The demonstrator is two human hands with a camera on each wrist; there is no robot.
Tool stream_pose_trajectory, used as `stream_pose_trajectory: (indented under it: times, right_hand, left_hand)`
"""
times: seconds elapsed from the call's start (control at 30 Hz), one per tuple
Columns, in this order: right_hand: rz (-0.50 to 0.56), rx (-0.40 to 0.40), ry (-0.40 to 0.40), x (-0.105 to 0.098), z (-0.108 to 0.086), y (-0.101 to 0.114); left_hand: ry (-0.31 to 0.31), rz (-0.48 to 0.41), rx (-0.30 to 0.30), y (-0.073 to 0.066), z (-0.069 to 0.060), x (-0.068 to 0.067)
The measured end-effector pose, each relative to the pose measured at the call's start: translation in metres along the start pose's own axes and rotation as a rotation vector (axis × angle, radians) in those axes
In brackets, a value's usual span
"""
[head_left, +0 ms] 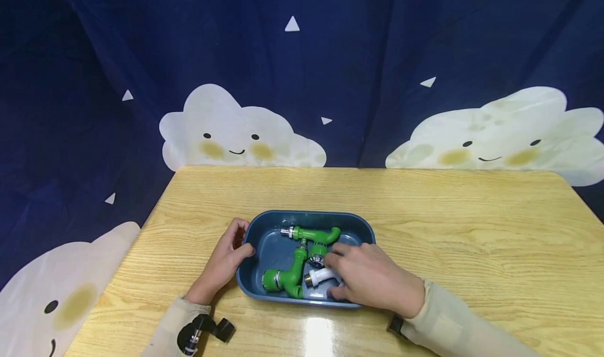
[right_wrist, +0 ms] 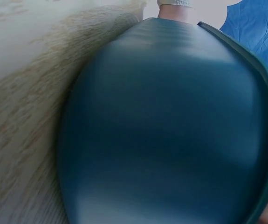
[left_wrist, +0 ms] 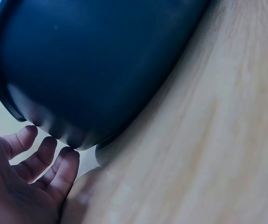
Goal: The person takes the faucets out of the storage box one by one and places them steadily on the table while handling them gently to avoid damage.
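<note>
A blue plastic basin point(head_left: 302, 214) stands on the table with two green taps and one white tap in it. One green tap point(head_left: 311, 235) lies along the far side; the other green tap point(head_left: 293, 273) lies nearer, its knob to the left. My left hand point(head_left: 224, 260) holds the basin's left end, thumb over the rim, fingers curled against the outside wall. Reaching over the right end, my right hand point(head_left: 370, 276) has its curled fingers and thumb about the white tap point(head_left: 322, 277). That tap's right part is hidden under the hand.
The wooden table point(head_left: 472, 231) runs out to both sides of the basin. Behind it hangs a dark blue curtain point(head_left: 354, 58) with white clouds and triangles. A wrist strap with a small black device point(head_left: 225, 330) sits on the left sleeve.
</note>
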State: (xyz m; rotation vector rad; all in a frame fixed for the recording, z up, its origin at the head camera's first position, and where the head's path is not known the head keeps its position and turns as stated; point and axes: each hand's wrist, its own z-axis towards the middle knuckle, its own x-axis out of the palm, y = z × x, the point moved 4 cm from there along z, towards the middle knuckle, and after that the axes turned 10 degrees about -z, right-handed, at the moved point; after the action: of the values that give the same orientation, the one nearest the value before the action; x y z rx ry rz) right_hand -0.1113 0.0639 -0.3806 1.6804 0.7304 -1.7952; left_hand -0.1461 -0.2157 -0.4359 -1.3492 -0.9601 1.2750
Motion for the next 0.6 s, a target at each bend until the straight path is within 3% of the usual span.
stream_pose_trajectory:
  times: [0.6]
  right_hand:
    - [-0.002, -0.031, -0.007, -0.0007, -0.0007, 0.0003]
  left_hand:
    - [0.004, 0.000, 0.004, 0.0011, 0.0009, -0.0003]
